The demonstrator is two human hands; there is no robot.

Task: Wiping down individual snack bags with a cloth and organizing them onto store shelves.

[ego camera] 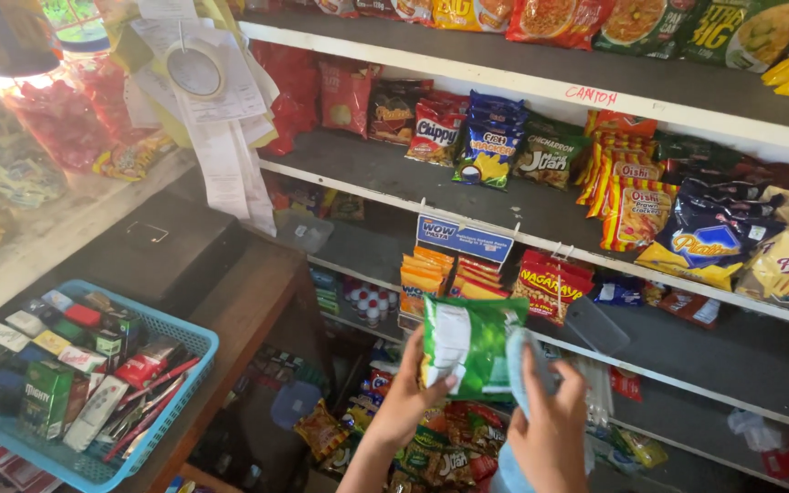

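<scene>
We see our left hand [405, 394] raised in front of the shelves [541, 224], its fingers clamped on the lower left edge of a green packet [469, 342], which it holds upright in the air just below the middle shelf. Our right hand [552, 424] is closed around a pale blue cloth [520, 365] and presses it against the packet's right side (the cloth hangs down past the wrist toward the bottom edge of the view). The two hands are close together, one on each side of the packet.

Behind the packet, the middle shelf carries orange and red snack packs [504, 278] under a blue sign [464, 238]. The shelf above holds rows of chip bags [490, 137] in red, blue and yellow. To the left, a blue basket [171, 402] stands on the wooden counter [248, 306], filled with small boxes. Paper receipts [221, 128] hang above it. Below the hands lie more snack bags [440, 452].
</scene>
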